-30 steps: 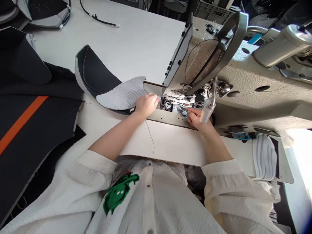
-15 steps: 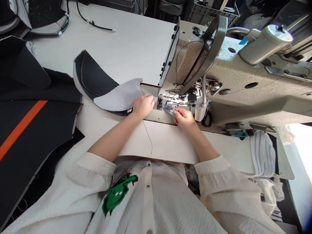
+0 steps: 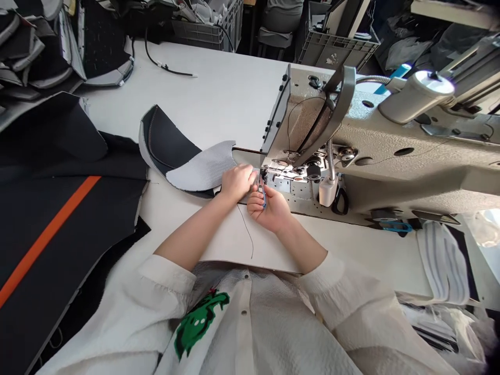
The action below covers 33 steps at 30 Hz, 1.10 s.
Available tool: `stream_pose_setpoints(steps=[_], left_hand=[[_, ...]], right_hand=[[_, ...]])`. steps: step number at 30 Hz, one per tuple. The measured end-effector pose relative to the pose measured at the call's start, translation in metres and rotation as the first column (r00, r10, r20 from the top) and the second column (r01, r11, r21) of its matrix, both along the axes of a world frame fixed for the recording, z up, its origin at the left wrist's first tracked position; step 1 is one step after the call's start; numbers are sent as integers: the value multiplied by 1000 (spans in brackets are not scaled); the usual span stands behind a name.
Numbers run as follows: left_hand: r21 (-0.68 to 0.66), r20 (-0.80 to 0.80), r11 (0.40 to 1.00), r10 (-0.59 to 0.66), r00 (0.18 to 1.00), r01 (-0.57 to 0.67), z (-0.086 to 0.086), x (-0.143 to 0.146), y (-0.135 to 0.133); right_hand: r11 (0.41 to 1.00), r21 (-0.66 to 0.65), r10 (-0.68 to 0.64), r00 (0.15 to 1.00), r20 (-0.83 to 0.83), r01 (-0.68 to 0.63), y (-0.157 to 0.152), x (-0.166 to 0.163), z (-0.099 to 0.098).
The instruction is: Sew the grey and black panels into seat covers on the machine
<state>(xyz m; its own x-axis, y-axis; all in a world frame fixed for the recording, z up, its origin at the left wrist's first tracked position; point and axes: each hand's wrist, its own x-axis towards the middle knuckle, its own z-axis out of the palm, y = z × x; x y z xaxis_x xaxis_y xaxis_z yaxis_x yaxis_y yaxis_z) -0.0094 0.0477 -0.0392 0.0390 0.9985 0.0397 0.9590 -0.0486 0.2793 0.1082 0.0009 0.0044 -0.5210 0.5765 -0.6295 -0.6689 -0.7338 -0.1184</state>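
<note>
My left hand point(image 3: 236, 182) is curled on the edge of a curved fabric piece point(image 3: 183, 156), dark on one face and grey mesh on the other, right at the needle area of the sewing machine point(image 3: 351, 151). My right hand point(image 3: 269, 208) is closed round a small blue-handled thread snip point(image 3: 263, 197), held upright just below the presser foot, almost touching my left hand. A loose dark thread point(image 3: 247, 229) trails from the fabric toward me across the white table point(image 3: 219, 99).
A large black fabric panel with an orange stripe point(image 3: 50, 229) covers the table's left side. Stacked dark seat pieces point(image 3: 47, 47) lie at the back left, with a black cable point(image 3: 167, 65) beside them. Blue scissors point(image 3: 392, 225) and folded white cloth point(image 3: 443, 260) sit to the right. Crates stand behind.
My right hand has moved left from under the machine head to the needle, carrying the blue snip beside my left hand. My left hand stayed on the fabric. The view shifted slightly.
</note>
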Motion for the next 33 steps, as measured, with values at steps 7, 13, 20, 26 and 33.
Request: stream_pose_setpoints(steps=[7,13,20,26,33], left_hand=[[0,49,999,-41,998,41,4,-3,0],[41,36,998,-48,998,47,4,-3,-2],[62,11,971,-231,973,230,4,6,-31],[-21,92,598,-797,597,801,26,18,-122],[134,574,906,-402,713,403,157,-17,-95]], right_hand=[[988,144,-66,997,45,59,24,-12,-10],[961,257,80,993,91,-101,1,9,-19],[300,648,-267,591,762,-700,-67,103,-39],[188,629,-574,436,694,-754,-70,122,-53],[-72,467,-682,385,621,-881,-75,114,-45]])
